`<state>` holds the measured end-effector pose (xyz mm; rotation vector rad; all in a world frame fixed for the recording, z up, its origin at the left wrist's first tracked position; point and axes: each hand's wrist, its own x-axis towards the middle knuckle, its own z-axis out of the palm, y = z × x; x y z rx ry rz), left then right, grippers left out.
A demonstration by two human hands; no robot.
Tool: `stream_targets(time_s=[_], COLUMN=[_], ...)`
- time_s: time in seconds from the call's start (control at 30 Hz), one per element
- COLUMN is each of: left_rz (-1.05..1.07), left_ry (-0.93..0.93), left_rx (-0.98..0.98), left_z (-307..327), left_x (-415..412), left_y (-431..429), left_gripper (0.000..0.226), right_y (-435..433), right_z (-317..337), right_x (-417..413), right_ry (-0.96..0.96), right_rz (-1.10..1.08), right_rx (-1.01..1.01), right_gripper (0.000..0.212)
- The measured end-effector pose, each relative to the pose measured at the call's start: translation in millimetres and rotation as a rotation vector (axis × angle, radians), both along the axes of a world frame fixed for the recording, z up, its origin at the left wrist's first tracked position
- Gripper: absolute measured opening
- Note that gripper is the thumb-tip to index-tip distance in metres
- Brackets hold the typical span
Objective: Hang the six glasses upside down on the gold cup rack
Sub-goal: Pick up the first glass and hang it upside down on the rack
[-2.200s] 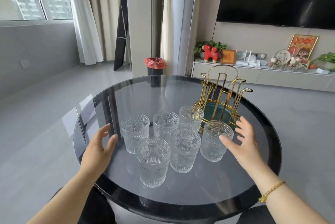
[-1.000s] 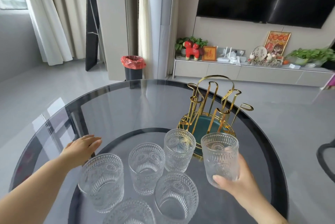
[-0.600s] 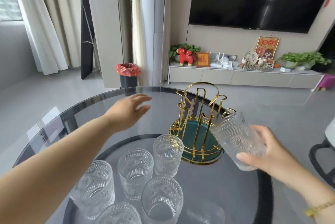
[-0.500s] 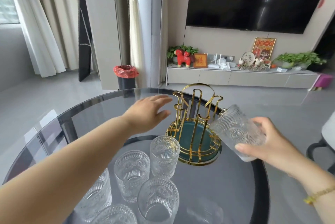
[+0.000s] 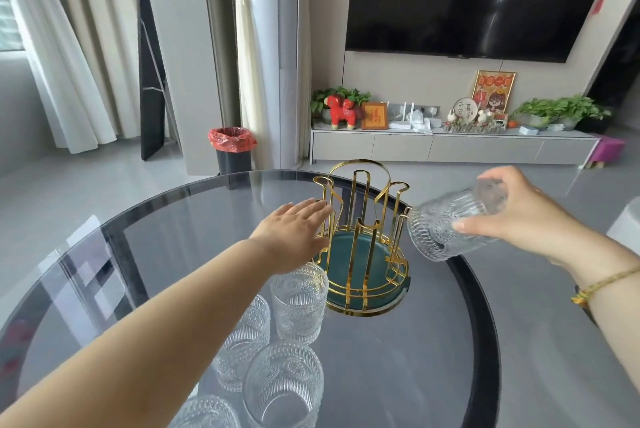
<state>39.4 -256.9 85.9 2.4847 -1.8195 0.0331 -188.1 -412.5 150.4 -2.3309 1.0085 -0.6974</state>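
Observation:
The gold cup rack (image 5: 362,240) with its teal base stands on the round glass table (image 5: 398,358), no glass on its prongs. My right hand (image 5: 526,219) grips an embossed clear glass (image 5: 450,223), tipped on its side with the mouth facing down-left, right beside the rack's right prong. My left hand (image 5: 294,230) reaches flat with fingers apart against the rack's left prongs; I cannot tell if it touches. Several upright glasses (image 5: 299,301) stand in front of the rack, partly hidden by my left forearm.
The table's dark rim (image 5: 485,341) curves close on the right. Beyond it are grey floor, a bin with a red bag (image 5: 232,150), a low TV cabinet (image 5: 450,148) with ornaments, and a wall-mounted television.
My right hand lifted one glass off the table, carried it to the rack's right side and tipped it further over. My left hand reached forward from the table's left to the rack.

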Motion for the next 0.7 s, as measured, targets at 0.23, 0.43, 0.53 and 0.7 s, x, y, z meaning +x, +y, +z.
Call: stream_targets(time_s=[0.23, 0.43, 0.53, 0.7], left_rz=[0.027, 0.041, 0.044, 0.048], left_ry=[0.077, 0.121, 0.141, 0.158], left_rx=[-0.02, -0.057, -0.073, -0.08], left_z=[3, -2, -4, -5], left_x=[9, 10, 10, 11], left_y=[5, 2, 1, 1], left_gripper=[0.054, 0.053, 0.053, 0.053], right_y=[-3, -3, 0, 0], right_z=[-4, -22, -32, -42], right_x=[40, 63, 70, 77], right_ry=[0.094, 0.207, 0.232, 0.265], right_rz=[0.097, 0.119, 0.125, 0.145], right_rx=[-0.016, 0.003, 0.022, 0.047], right_gripper=[0.075, 0.08, 0.079, 0.078])
